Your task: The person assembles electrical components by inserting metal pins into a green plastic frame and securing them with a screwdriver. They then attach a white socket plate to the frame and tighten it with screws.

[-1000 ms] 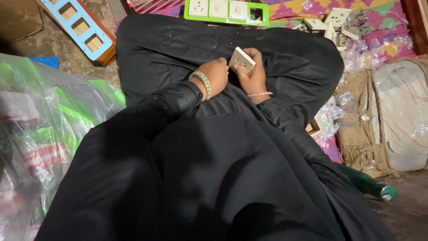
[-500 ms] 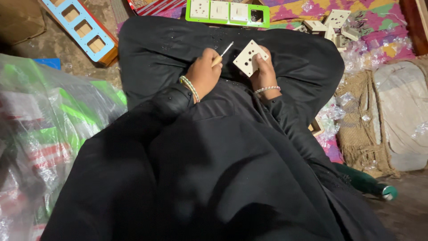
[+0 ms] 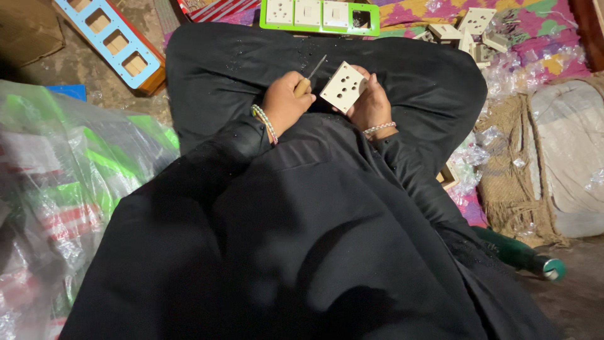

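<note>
White plastic socket [image 3: 343, 86] sits gripped in my right hand [image 3: 371, 104] over my lap. My left hand [image 3: 284, 104] clasps a screwdriver [image 3: 311, 74], tip raised just beside the socket.

Single head camera looks steeply down, seemingly close, onto the lap.

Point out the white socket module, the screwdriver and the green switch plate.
white socket module [image 3: 343, 86], head view, centre of its holed face
screwdriver [image 3: 316, 67], head view, bare metal shaft
green switch plate [image 3: 374, 19], head view, green frame at its right end
</note>
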